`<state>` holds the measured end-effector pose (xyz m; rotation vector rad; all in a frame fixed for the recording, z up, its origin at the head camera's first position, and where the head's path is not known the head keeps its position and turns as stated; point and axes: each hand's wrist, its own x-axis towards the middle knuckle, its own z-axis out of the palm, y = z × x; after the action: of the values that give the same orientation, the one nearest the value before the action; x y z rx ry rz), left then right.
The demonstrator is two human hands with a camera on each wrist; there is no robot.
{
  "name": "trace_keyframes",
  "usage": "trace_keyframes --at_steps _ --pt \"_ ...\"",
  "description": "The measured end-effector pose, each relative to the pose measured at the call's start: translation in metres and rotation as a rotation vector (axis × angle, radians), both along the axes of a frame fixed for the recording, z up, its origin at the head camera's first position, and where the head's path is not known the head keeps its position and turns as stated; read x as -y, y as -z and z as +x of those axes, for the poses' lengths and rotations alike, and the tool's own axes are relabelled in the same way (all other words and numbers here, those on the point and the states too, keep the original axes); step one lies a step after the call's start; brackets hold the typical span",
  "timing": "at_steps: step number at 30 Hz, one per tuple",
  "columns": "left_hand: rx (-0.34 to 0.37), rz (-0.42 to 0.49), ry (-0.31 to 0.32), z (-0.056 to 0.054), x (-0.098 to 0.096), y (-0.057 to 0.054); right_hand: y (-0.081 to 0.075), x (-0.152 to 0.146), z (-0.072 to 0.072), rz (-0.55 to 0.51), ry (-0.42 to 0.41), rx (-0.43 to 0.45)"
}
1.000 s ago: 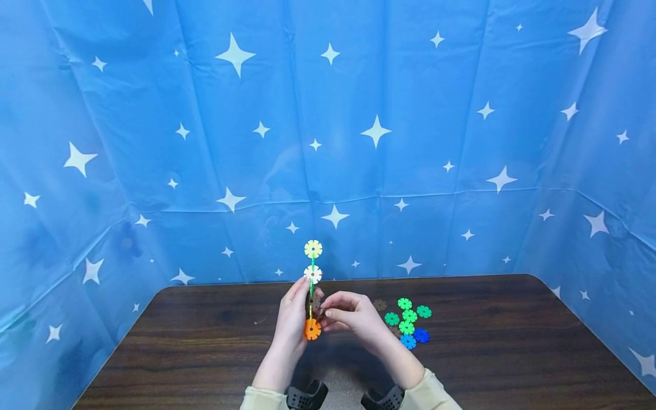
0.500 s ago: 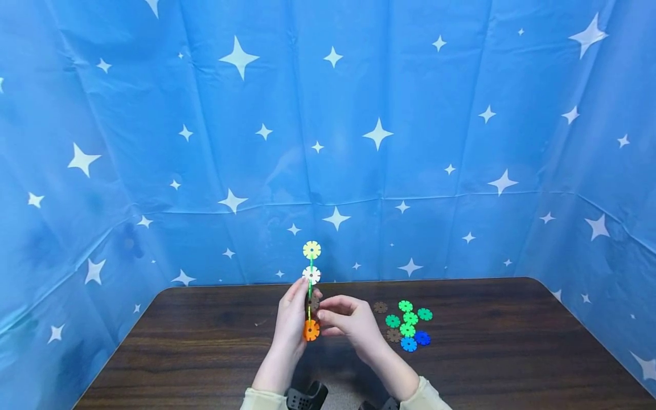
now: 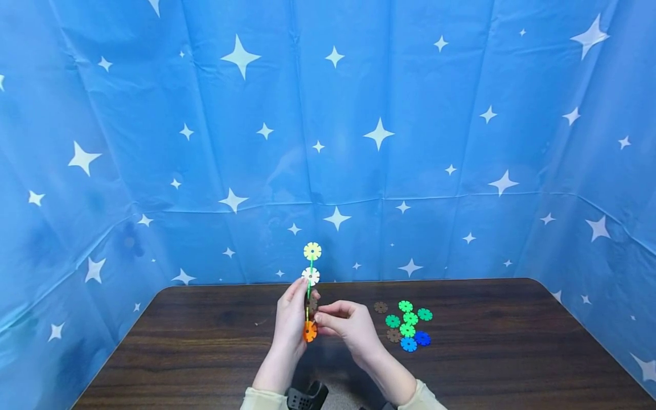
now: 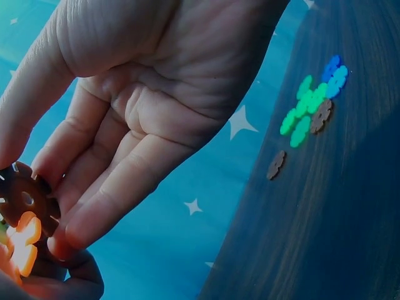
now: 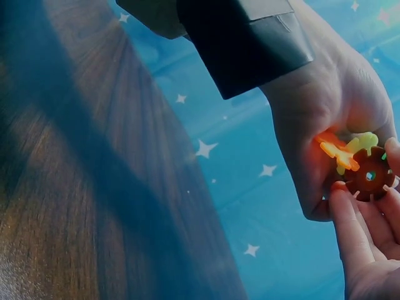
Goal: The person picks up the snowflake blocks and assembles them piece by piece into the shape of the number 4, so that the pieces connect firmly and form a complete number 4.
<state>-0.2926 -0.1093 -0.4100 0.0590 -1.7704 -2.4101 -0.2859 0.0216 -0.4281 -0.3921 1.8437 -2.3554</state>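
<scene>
Chain of slotted discs [image 3: 314, 279], multicoloured, one.
Left grip [image 3: 291, 317] clasped on it; my right grip [image 3: 352, 328] pinches one brown disc [image 5: 357, 181]; green discs [image 3: 411, 319] on desk [image 3: 492, 341].

From my end, all three views: no lettering, brand, number or sign I can read anywhere.
</scene>
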Motion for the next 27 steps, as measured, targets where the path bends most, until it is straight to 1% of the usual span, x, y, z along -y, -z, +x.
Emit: trace_keyframes --at_steps 8,15,20,23,27 --pt "0.002 0.002 -0.007 0.0008 0.0004 0.0006 0.0008 0.0006 0.0005 -0.002 -0.010 0.009" --pt "-0.008 -0.008 -0.039 0.0024 0.0005 0.0008 0.0020 0.0025 0.0009 -0.022 -0.014 0.023" --pt "-0.029 -0.023 -0.062 0.0014 0.0015 0.0006 0.0008 0.0042 0.0027 0.003 -0.017 0.006" --pt "-0.035 -0.012 -0.052 0.0007 0.0011 -0.0006 -0.0016 0.0025 0.0032 0.014 -0.024 0.004" --pt "-0.033 0.015 -0.015 0.0008 0.0005 -0.0029 -0.0059 -0.0018 0.0027 0.026 -0.048 0.010"
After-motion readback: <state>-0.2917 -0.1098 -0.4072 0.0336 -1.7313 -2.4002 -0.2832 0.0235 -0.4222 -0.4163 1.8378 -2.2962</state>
